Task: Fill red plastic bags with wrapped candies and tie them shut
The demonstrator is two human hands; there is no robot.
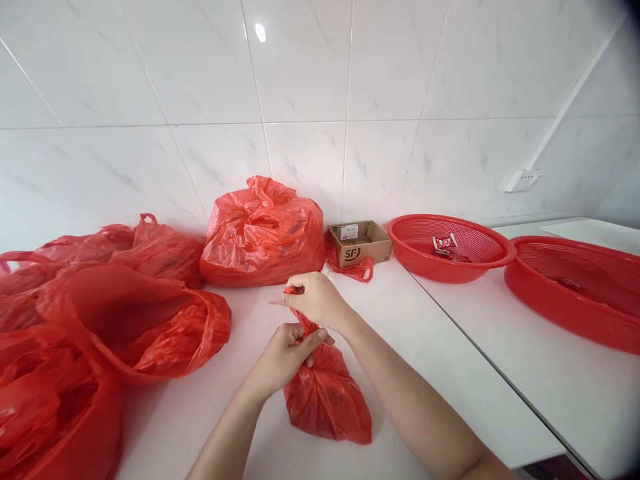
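A small filled red plastic bag (330,400) rests on the white table in front of me, its neck gathered and twisted upward. My left hand (287,353) is closed round the neck just above the bulge, thumb across the plastic. Higher up, my right hand (317,300) pinches the top end of the same neck. The bag's contents are hidden by the plastic. To the left of my hands, an open red bag (150,327) lies on its side with crumpled red plastic inside.
More red bags (45,400) crowd the left side. A large full red bag (265,233) stands against the tiled wall. Right of it is a cardboard box (364,250). Two red plastic baskets, a round one (425,263) and a larger one (565,303), hold a few small wrapped items.
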